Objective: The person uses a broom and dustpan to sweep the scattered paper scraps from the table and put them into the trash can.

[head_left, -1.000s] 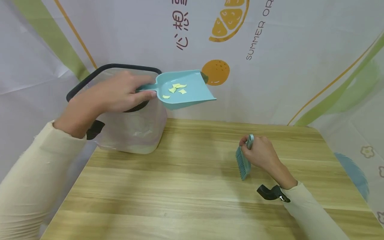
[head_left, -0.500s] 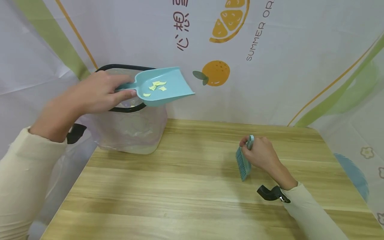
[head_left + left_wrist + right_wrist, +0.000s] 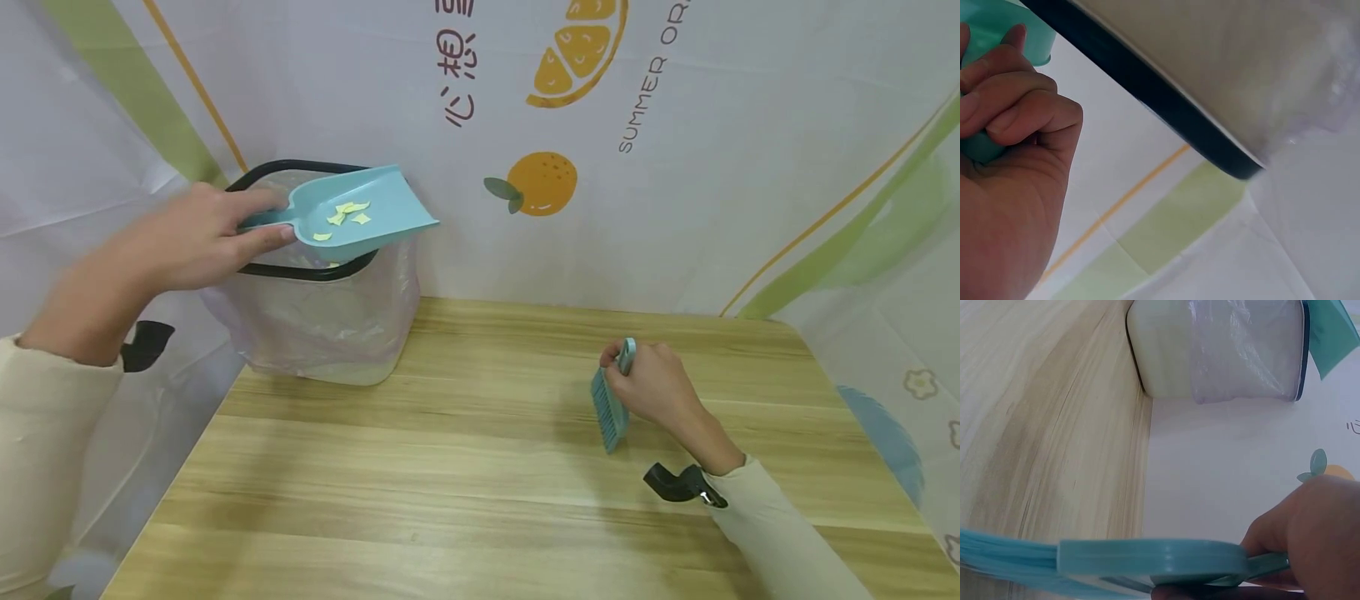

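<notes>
In the head view my left hand (image 3: 206, 237) grips the handle of a light blue dustpan (image 3: 382, 204), its fingers curled round it in the left wrist view. Several pale yellow scraps (image 3: 347, 213) lie in the pan. The dustpan hangs over the mouth of a trash bin (image 3: 322, 325), whose black rim (image 3: 300, 273) shows below it. My right hand (image 3: 656, 383) holds a small blue brush (image 3: 611, 408) by its handle, bristles down at the tabletop. In the right wrist view the brush (image 3: 1154, 557) spans the lower edge.
The bin, lined with a clear plastic bag (image 3: 360, 308), stands at the back left of the wooden table (image 3: 450, 467). Behind it hangs a white curtain (image 3: 360, 83) printed with oranges. A faint yellow scrap shows at the bin's mouth.
My left hand has carried the dustpan leftward, from beyond the bin's right side to over its mouth. The scraps have stayed in the pan. My right hand and the brush have not moved.
</notes>
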Demonstrator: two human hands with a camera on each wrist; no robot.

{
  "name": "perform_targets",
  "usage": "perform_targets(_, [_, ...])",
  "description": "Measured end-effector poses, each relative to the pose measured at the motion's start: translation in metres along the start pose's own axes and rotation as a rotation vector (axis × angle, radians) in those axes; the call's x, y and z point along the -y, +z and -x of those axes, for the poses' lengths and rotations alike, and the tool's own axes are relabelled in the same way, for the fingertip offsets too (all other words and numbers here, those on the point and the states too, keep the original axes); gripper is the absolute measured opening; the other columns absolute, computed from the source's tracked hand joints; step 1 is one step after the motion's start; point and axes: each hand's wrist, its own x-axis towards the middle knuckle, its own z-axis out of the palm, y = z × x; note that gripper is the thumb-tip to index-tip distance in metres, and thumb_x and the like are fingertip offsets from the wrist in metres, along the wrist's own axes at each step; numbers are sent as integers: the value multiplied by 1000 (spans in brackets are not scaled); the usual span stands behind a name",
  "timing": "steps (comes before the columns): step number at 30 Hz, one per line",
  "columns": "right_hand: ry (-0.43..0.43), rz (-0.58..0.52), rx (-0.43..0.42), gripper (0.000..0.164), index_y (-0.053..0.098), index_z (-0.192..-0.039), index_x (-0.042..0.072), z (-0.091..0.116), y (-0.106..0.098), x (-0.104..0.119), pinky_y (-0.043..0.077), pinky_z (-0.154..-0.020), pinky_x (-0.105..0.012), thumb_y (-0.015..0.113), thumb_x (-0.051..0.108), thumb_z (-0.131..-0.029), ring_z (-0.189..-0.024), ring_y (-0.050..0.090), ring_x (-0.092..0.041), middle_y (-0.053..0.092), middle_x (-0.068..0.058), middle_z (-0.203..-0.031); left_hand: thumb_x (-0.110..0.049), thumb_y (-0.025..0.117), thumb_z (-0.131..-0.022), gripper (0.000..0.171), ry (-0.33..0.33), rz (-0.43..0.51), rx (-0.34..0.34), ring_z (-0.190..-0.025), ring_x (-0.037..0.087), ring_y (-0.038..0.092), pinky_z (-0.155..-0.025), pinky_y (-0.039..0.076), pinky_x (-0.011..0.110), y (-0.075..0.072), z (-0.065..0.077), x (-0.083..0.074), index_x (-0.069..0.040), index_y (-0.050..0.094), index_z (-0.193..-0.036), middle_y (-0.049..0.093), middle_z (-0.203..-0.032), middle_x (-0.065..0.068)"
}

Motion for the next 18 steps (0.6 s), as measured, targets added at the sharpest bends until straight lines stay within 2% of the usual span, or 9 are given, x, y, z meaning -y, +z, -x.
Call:
perform_targets(2, [1,2,2,20,77,-98,1,0,0,0,40,-49,-33,57,6,-100,-52,51,-12,67,3,-64,-26,58,-113,35,-27,-14,18,-76,25,54,-74,44,47,-1,3,7,-5,61,-140,59,-80,3])
perform_targets(4, [3,5,6,20,77,-98,1,-1,0,0,39,-49,-33,57,6,-100,-52,51,-12,67,3,-64,-30,56,-114,35,-60,-17,37,-79,27,55,-76,45,50,-3,7,15,-6,61,-139,60,-80,4])
perform_targets(8, [3,5,11,20,76,-99,1,-1,0,-1,38,-49,-32,57,6,-100,-51,49,-12,63,5,-60,-32,54,-115,37,-113,-16,49,-94,41,63,-85,47,59,-6,13,28,-4,61,-138,70,-99,19])
perform_targets(11, [1,5,11,20,76,-98,1,0,0,-1,38,-49,-32,57,6,-100,-51,50,-12,63,5,-60,-32,53,-115,41,-146,-24,57,-104,49,64,-90,45,66,-9,17,39,-1,61,-141,71,-112,26])
perform_targets(13, [-1,6,9,20,76,-99,2,0,0,-1,39,-49,-32,57,6,-101,-52,51,-12,66,4,-63,-33,51,-115,43,-168,-36,62,-106,53,63,-91,44,68,-10,20,45,0,59,-141,70,-115,30])
perform_targets(18, [-8,7,2,21,76,-98,2,-1,0,-1,39,-49,-32,56,6,-101,-52,50,-11,68,2,-67,-34,48,-115,44,-193,-127,59,-102,60,62,-88,45,72,-14,23,56,3,55,-138,67,-109,35])
